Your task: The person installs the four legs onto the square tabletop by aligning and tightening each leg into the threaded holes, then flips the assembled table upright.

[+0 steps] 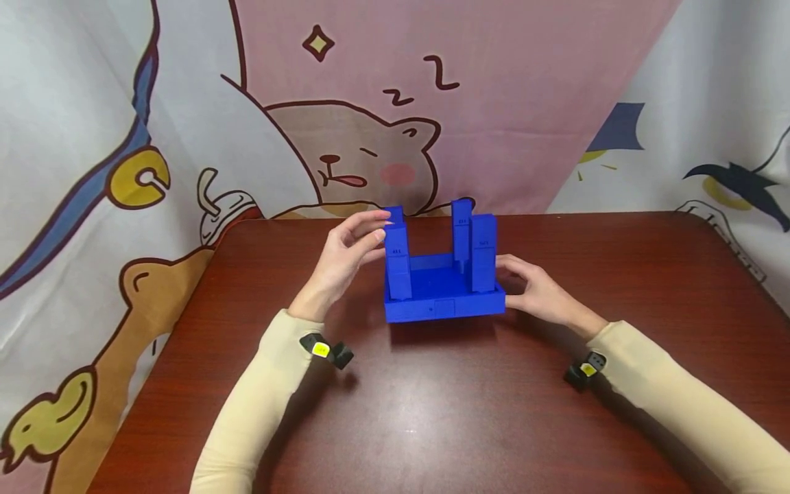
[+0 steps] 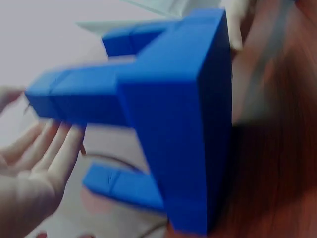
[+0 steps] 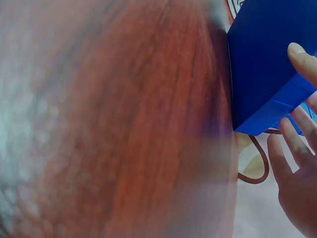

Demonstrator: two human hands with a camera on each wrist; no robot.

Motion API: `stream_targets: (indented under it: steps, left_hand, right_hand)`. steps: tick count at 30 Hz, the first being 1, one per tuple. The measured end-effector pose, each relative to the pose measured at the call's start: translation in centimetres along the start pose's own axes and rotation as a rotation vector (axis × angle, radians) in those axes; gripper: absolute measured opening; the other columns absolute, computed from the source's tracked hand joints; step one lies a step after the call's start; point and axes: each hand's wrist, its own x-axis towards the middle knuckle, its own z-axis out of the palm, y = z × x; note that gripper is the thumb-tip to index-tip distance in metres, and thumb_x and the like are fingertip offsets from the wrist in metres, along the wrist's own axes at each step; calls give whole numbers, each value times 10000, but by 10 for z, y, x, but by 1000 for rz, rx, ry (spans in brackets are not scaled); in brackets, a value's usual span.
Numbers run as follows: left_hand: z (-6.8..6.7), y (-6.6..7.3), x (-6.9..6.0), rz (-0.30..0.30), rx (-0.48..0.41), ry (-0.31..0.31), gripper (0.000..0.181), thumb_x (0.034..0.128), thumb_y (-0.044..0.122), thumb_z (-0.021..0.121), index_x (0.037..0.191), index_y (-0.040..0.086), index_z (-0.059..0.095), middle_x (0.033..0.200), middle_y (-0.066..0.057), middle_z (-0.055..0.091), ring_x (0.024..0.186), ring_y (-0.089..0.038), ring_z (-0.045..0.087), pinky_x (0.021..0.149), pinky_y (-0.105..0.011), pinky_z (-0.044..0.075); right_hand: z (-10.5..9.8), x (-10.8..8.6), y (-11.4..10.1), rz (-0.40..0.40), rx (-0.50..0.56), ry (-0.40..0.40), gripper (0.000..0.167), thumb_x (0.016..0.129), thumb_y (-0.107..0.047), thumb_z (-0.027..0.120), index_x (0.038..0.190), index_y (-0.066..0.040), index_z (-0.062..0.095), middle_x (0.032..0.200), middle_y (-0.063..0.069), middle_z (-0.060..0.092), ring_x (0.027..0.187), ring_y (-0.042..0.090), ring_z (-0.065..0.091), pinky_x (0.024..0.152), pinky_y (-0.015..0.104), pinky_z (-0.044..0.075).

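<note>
A blue tray-like base (image 1: 446, 307) with several upright blocky posts stands before me, looking like an upturned small table. Small dark marks show on its faces. My left hand (image 1: 345, 257) is at the front-left post (image 1: 398, 267), thumb on one side and fingers on the other near its top. In the left wrist view, the fingers of the left hand (image 2: 34, 178) lie along that post. My right hand (image 1: 540, 291) grips the base's right side. The right wrist view has the right hand's thumb (image 3: 302, 62) on a broad blue face and its fingers at the side wall.
A dark reddish wooden table (image 1: 407, 412) spreads under the blue piece, with a shadow below its front edge. Behind the table hangs a cartoon-printed cloth (image 1: 494, 137). Both wrists wear small black cameras, the left camera (image 1: 327, 350) hanging over the table.
</note>
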Motion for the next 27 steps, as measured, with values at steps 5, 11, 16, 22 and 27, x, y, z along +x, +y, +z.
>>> stream_targets:
  steps: [5,11,16,22,27]
  left_hand:
    - [-25,-12,-7,21,135,-146,369,933,-113,467,1300,-151,464,1216,-280,566,1093,-367,578,950,-538,430]
    - [-27,-24,-24,31,458,-300,507,777,-211,633,1257,-194,472,1246,-356,519,1166,-501,489,965,-619,371]
    - [-19,-30,-30,93,526,-257,499,737,-157,735,1198,-173,544,1180,-315,579,1094,-458,557,942,-590,411]
    - [-17,-31,-30,139,592,-183,418,755,-107,746,1149,-125,610,1133,-254,635,1088,-392,581,953,-551,416]
    - [-18,-34,-29,167,599,-187,426,747,-117,745,1149,-132,607,1134,-258,635,1096,-394,575,949,-567,411]
  right_hand:
    - [0,0,4,4,13,0,537,715,128,777,1208,87,568,1214,196,567,1159,38,483,952,292,438]
    - [0,-1,26,72,57,-12,561,783,59,763,1299,4,552,1295,117,549,1156,74,513,948,297,453]
    - [-1,1,26,92,108,-9,529,826,36,730,1317,18,535,1314,149,535,1123,87,548,908,232,463]
    - [-1,4,27,166,130,-22,557,869,6,693,1377,17,466,1311,168,540,1147,93,515,920,205,420]
    - [3,8,31,197,208,-3,497,877,58,655,1339,38,475,1277,222,556,1139,43,524,922,201,422]
